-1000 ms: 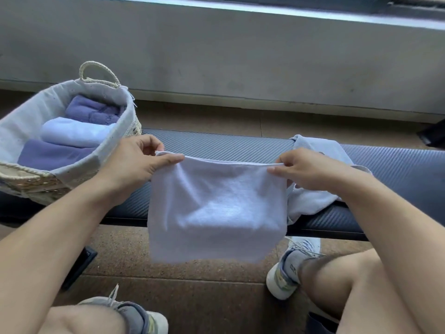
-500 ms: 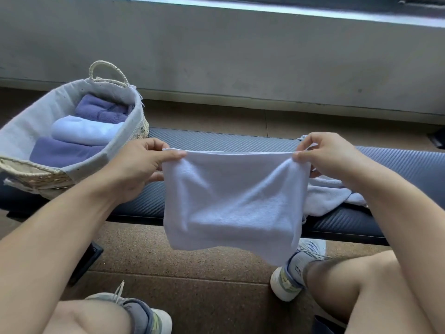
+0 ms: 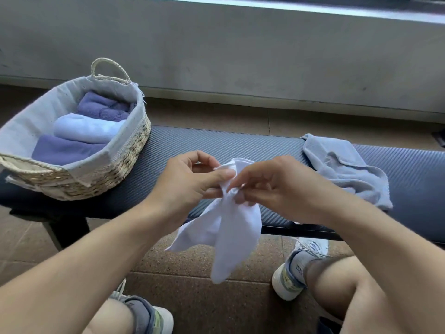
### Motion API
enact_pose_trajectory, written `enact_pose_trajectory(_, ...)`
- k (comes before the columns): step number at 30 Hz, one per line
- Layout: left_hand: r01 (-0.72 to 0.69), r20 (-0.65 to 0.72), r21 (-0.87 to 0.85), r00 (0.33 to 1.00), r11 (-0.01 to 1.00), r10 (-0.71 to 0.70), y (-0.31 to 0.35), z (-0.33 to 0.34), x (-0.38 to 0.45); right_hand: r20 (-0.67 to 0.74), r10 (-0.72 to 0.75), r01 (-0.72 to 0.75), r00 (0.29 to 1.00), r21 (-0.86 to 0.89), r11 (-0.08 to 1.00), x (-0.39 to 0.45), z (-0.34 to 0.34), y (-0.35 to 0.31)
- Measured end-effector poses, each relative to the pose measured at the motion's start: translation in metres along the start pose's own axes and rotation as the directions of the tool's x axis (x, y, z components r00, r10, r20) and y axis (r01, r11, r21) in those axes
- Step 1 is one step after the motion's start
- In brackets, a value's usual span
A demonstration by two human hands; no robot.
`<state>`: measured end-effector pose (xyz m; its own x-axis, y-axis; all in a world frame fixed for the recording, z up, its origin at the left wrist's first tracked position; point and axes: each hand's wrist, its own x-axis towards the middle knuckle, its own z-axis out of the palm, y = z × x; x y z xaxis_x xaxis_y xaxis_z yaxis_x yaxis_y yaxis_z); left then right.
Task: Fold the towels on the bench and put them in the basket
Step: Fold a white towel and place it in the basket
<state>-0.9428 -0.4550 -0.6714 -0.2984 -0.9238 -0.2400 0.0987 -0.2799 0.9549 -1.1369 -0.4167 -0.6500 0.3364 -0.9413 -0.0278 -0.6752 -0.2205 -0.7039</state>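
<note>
Both hands meet in front of the bench (image 3: 216,150) — the left hand (image 3: 190,182) and the right hand (image 3: 277,186) each pinch the top of the white towel (image 3: 228,227), thumbs and fingertips nearly touching, and the cloth hangs bunched below them, off the bench's near edge, in two loose flaps. At the bench's left end sits the woven basket (image 3: 125,150) with its cloth lining, and inside it lie three folded towels — purple (image 3: 103,106) at the back, a pale one (image 3: 89,127) in the middle, purple (image 3: 62,150) nearest. Toward the bench's right end a grey-blue towel (image 3: 344,165) lies crumpled and unfolded, well apart from the basket.
</note>
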Motion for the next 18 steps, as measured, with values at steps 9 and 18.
enact_pose_trajectory(9,-0.002,-0.011,-0.047,1.000,0.999,0.002,0.005,0.002,-0.009,-0.181,-0.099,0.093,0.979,-0.042,0.995,0.001,-0.006,0.003)
enact_pose_trajectory(18,-0.049,-0.003,-0.063,0.999,0.997,0.049,0.004,0.003,-0.015,-0.204,-0.007,0.039,0.979,0.156,0.987,0.008,-0.005,0.011)
